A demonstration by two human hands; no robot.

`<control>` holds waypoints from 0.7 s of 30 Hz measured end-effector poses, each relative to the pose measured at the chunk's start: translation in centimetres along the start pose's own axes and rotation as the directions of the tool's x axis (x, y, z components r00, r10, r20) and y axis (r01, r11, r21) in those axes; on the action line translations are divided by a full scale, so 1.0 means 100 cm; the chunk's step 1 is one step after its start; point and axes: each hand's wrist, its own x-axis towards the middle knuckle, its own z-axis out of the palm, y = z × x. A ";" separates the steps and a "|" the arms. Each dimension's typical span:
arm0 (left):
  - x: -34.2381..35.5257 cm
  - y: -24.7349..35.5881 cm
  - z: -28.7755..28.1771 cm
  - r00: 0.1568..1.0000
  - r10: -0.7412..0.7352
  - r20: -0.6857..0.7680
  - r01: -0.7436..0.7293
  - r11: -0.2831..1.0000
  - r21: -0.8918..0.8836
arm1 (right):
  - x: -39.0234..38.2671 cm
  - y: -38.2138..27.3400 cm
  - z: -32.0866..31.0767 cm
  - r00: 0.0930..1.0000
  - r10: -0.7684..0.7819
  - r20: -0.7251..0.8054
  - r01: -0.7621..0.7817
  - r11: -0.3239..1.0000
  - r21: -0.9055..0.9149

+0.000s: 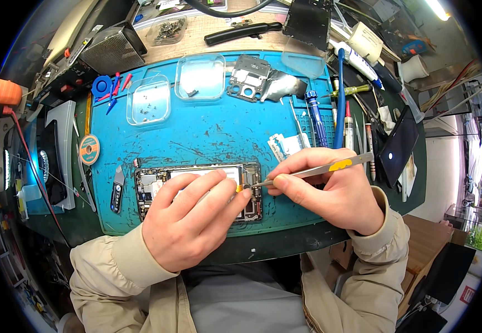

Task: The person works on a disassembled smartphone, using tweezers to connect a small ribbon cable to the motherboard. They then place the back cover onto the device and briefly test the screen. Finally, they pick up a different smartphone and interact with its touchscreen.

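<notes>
two hands (193, 222) (332, 194), one tweezers (319, 170), one opened phone (153, 186)

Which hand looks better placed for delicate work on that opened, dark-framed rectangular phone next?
Probably the right hand: it holds slim silver metal tweezers, their tip near the right end of the phone. The left hand lies across it, covering part.

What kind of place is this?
Probably an electronics repair workshop: an opened phone lies on a scuffed blue mat, the right hand holds metal tweezers, and a clear tray holds tiny parts.
</notes>
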 end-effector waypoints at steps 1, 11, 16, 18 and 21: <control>0.001 0.000 0.000 1.000 -0.004 0.009 0.004 1.000 -0.004 | 0.000 0.000 0.000 1.000 -0.007 0.002 0.007 1.000 -0.002; -0.002 0.003 0.001 1.000 0.000 -0.002 0.000 0.999 0.041 | 0.001 0.000 0.000 1.000 -0.010 0.005 0.010 1.000 0.012; -0.003 0.003 0.003 1.000 0.001 -0.014 -0.001 0.999 0.052 | 0.001 0.007 0.004 0.997 -0.064 -0.047 0.065 0.998 0.020; -0.003 0.003 0.002 1.000 -0.005 -0.007 0.006 0.999 0.039 | 0.001 0.008 0.005 0.996 -0.067 -0.055 0.068 0.998 0.019; -0.002 0.004 0.000 1.000 -0.016 0.018 0.015 0.999 0.032 | 0.000 0.008 0.006 0.994 -0.069 -0.082 0.073 0.996 0.055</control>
